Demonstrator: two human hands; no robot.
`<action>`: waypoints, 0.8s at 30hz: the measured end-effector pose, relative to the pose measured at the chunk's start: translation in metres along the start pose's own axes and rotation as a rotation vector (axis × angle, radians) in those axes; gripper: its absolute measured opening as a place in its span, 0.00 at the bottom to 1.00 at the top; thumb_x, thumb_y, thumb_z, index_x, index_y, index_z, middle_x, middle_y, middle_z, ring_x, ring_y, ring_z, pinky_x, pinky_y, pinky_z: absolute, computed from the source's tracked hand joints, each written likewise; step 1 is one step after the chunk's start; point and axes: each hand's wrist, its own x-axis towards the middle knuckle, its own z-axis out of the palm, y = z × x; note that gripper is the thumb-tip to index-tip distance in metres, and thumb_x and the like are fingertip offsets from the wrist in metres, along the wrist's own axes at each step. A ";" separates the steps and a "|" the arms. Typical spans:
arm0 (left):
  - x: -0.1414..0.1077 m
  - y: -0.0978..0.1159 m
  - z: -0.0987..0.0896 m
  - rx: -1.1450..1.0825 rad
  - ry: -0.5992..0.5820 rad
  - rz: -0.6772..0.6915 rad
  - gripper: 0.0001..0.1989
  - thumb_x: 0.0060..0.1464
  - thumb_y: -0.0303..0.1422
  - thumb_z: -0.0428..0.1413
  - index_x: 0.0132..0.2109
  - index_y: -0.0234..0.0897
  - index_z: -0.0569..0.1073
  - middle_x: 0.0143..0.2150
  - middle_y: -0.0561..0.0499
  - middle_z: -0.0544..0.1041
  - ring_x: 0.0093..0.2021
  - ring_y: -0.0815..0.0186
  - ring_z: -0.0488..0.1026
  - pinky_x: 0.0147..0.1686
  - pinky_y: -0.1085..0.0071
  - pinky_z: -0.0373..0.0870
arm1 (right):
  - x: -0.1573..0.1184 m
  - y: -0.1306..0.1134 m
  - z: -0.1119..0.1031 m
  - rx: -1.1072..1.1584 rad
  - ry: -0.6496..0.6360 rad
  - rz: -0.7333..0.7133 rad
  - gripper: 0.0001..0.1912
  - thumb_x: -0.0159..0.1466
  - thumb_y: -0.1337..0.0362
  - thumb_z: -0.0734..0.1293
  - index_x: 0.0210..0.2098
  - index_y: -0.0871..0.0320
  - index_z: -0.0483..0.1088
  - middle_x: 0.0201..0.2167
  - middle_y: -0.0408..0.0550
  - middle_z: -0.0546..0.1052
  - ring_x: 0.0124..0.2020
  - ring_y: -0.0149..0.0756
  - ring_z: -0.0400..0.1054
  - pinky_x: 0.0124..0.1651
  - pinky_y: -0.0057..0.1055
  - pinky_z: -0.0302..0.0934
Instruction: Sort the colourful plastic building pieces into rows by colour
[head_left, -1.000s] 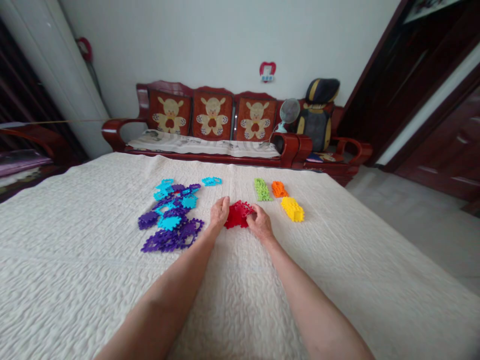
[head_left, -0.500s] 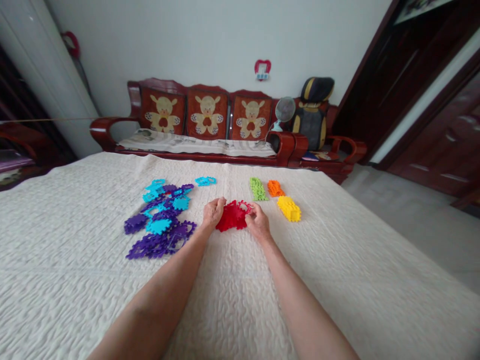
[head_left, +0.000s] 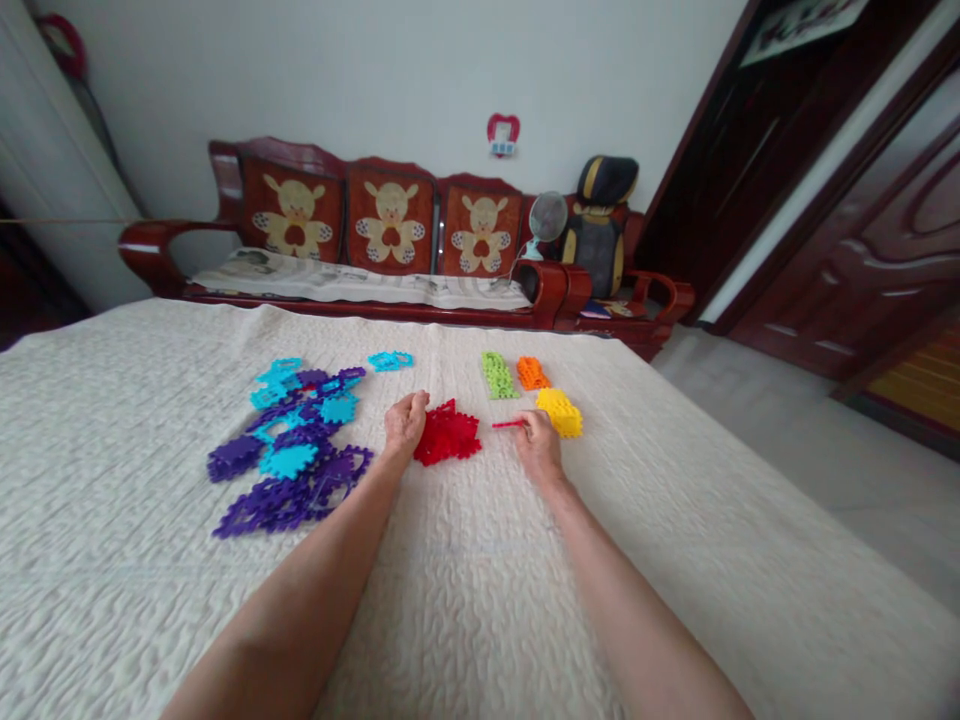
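Note:
My left hand (head_left: 406,424) is curled against the left edge of a pile of red plastic building pieces (head_left: 450,437) with toothed edges, its fingers closed on them. Right of that pile, my right hand (head_left: 538,445) pinches a single red building piece (head_left: 508,424), seen edge-on and apart from the others. Just beyond the right hand lies a yellow stack of pieces (head_left: 560,412). A lime green group (head_left: 498,375) and an orange group (head_left: 533,373) lie farther back on the bed-like quilted surface.
Purple pieces (head_left: 277,500) and light blue pieces (head_left: 289,461) are heaped together on the left. A small light blue group (head_left: 391,361) lies behind the left hand. A quilted cream cover (head_left: 465,600) spreads beneath everything. Beyond it stand a wooden sofa (head_left: 300,150) and a fan (head_left: 548,217).
My right hand has drawn a red piece away from the red pile to the right. My left hand stays at the pile. The view has turned slightly right.

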 end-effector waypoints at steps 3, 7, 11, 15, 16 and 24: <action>0.003 -0.007 0.003 -0.085 0.011 0.008 0.25 0.55 0.49 0.47 0.35 0.34 0.79 0.32 0.46 0.80 0.38 0.59 0.76 0.41 0.68 0.70 | -0.004 0.010 -0.007 -0.012 -0.030 0.019 0.21 0.47 0.74 0.58 0.39 0.58 0.71 0.39 0.51 0.75 0.45 0.41 0.70 0.51 0.40 0.65; 0.005 -0.010 0.005 -0.151 0.052 -0.018 0.25 0.53 0.49 0.48 0.35 0.33 0.79 0.32 0.46 0.80 0.38 0.60 0.77 0.41 0.69 0.70 | -0.010 0.010 -0.011 0.004 -0.013 0.110 0.24 0.47 0.73 0.57 0.42 0.58 0.71 0.39 0.50 0.76 0.42 0.39 0.72 0.49 0.38 0.66; 0.006 -0.008 0.003 -0.177 0.071 -0.049 0.24 0.52 0.49 0.48 0.34 0.33 0.79 0.34 0.46 0.81 0.39 0.60 0.77 0.42 0.69 0.71 | -0.012 0.000 -0.014 -0.079 -0.016 0.202 0.17 0.54 0.69 0.58 0.41 0.58 0.71 0.38 0.51 0.76 0.41 0.39 0.70 0.49 0.38 0.65; 0.006 -0.008 0.002 -0.195 0.078 -0.056 0.23 0.53 0.48 0.48 0.35 0.34 0.79 0.36 0.45 0.82 0.41 0.60 0.78 0.44 0.68 0.72 | -0.014 -0.012 -0.016 -0.186 -0.086 0.172 0.19 0.59 0.58 0.64 0.47 0.60 0.70 0.42 0.55 0.74 0.45 0.43 0.67 0.52 0.41 0.62; 0.006 -0.008 0.002 -0.201 0.081 -0.052 0.23 0.53 0.48 0.48 0.35 0.34 0.79 0.36 0.45 0.82 0.41 0.60 0.78 0.44 0.68 0.72 | -0.014 -0.015 -0.016 -0.217 -0.125 0.151 0.22 0.58 0.56 0.65 0.49 0.60 0.69 0.44 0.55 0.73 0.47 0.45 0.66 0.54 0.42 0.61; 0.007 -0.006 0.003 -0.217 0.114 -0.083 0.22 0.50 0.46 0.49 0.34 0.34 0.79 0.34 0.45 0.81 0.39 0.59 0.78 0.44 0.67 0.73 | -0.014 -0.032 -0.029 -0.453 -0.361 0.245 0.30 0.53 0.59 0.70 0.54 0.60 0.67 0.45 0.56 0.71 0.50 0.48 0.64 0.53 0.39 0.59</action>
